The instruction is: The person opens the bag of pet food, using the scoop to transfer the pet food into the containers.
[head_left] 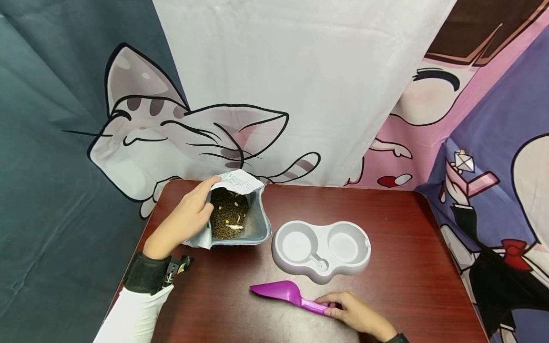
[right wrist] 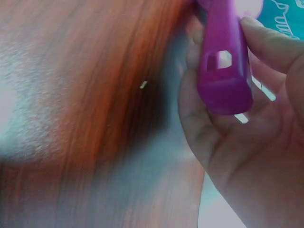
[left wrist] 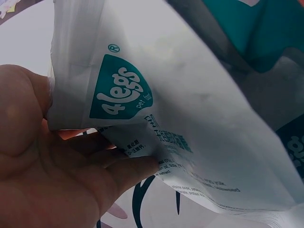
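An opened pet food bag [head_left: 259, 219] stands at the back left, brown kibble [head_left: 229, 214] with a few pale bits showing inside. My left hand [head_left: 193, 214] holds its left upper edge. Seen from the left wrist, the silvery bag [left wrist: 190, 118] bears a teal "4legs" logo, and the left hand's fingers [left wrist: 128, 171] lie against its printed side. Near the table's front, my right hand [head_left: 353, 309] grips the handle of a purple scoop [head_left: 279, 290], whose blade points left. The right wrist view shows the scoop's handle [right wrist: 225, 80] between thumb and fingers.
A light grey double pet bowl [head_left: 317, 228] sits right of the bag and beyond the scoop. The reddish-brown table [head_left: 403, 252] carries everything. Behind it hangs a printed cloth [head_left: 317, 95] with cartoon figures.
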Available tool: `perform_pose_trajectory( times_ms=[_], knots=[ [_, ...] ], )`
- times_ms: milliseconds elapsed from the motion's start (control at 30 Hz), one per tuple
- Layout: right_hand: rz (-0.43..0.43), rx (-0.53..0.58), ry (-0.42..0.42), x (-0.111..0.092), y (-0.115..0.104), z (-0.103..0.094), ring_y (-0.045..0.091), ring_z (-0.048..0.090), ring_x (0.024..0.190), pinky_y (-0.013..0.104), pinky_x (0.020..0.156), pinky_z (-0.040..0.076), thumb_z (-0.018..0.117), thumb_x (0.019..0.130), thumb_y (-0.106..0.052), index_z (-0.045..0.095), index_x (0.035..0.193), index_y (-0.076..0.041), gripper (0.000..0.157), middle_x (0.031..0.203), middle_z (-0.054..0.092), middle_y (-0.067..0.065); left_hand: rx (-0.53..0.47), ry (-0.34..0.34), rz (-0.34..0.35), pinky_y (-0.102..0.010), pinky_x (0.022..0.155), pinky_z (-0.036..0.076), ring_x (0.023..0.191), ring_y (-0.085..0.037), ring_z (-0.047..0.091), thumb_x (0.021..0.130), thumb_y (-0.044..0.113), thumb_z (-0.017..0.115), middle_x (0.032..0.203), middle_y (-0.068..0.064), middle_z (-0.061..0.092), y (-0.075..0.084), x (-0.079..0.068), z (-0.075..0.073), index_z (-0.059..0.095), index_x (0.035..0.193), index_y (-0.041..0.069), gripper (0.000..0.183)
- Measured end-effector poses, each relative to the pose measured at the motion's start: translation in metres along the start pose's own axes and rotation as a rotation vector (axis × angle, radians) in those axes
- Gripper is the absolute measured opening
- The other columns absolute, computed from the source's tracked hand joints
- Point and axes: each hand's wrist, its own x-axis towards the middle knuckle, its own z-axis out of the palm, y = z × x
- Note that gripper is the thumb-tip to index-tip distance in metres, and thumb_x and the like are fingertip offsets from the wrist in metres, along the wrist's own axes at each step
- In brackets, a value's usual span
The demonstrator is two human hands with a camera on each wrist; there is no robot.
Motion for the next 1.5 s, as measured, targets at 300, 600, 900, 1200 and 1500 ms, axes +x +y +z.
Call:
perform_pose_trajectory(
  times_ms=[300,600,900,1200,1500],
  knots=[
    [0.045,0.065,-0.059,0.005,-0.002,-0.005,-0.002,0.058,0.088,0.02,0.075,0.05,0.067,0.1,-0.02,0.065,0.135,-0.008,0.037,0.107,0.074,0.005,0.002,-0.003,-0.004,-0.061,0.12,0.031,0.152,-0.038,0.033,0.097,-0.004,0.04,0.164,-0.021,0.035,0.002,0.0,-0.001,0.033,0.159,0.005,0.063],
    [0.079,-0.015,0.064,0.005,-0.004,0.0,0.004,0.06,0.092,0.026,0.08,0.054,0.08,0.088,-0.014,0.061,0.136,-0.004,0.052,0.107,0.069,0.003,0.001,-0.001,-0.005,-0.061,0.119,0.032,0.151,-0.039,0.034,0.097,-0.004,0.04,0.163,-0.022,0.036,0.002,0.001,-0.001,0.033,0.159,0.005,0.064],
    [0.028,-0.39,0.253,0.002,-0.005,0.007,0.012,0.062,0.102,0.037,0.089,0.053,0.089,0.076,-0.016,0.067,0.13,-0.011,0.058,0.116,0.068,-0.003,0.006,0.002,-0.003,-0.06,0.119,0.032,0.151,-0.039,0.035,0.097,-0.003,0.039,0.163,-0.022,0.036,0.0,0.002,0.0,0.033,0.159,0.005,0.063],
    [-0.014,-0.52,0.326,0.001,0.003,0.014,0.009,0.056,0.101,0.034,0.087,0.051,0.091,0.069,-0.012,0.071,0.118,-0.013,0.053,0.111,0.062,-0.008,0.005,-0.009,-0.009,-0.061,0.12,0.031,0.152,-0.039,0.033,0.096,-0.003,0.04,0.164,-0.023,0.035,0.001,0.003,0.0,0.032,0.159,0.004,0.064],
    [0.034,-0.501,0.239,0.015,0.001,0.02,0.009,0.057,0.104,0.036,0.088,0.053,0.085,0.081,-0.015,0.068,0.115,-0.02,0.038,0.114,0.061,-0.011,0.014,-0.029,-0.017,-0.061,0.121,0.029,0.153,-0.039,0.031,0.098,-0.001,0.039,0.165,-0.022,0.032,0.003,0.002,-0.001,0.031,0.16,0.004,0.063]
  ],
)
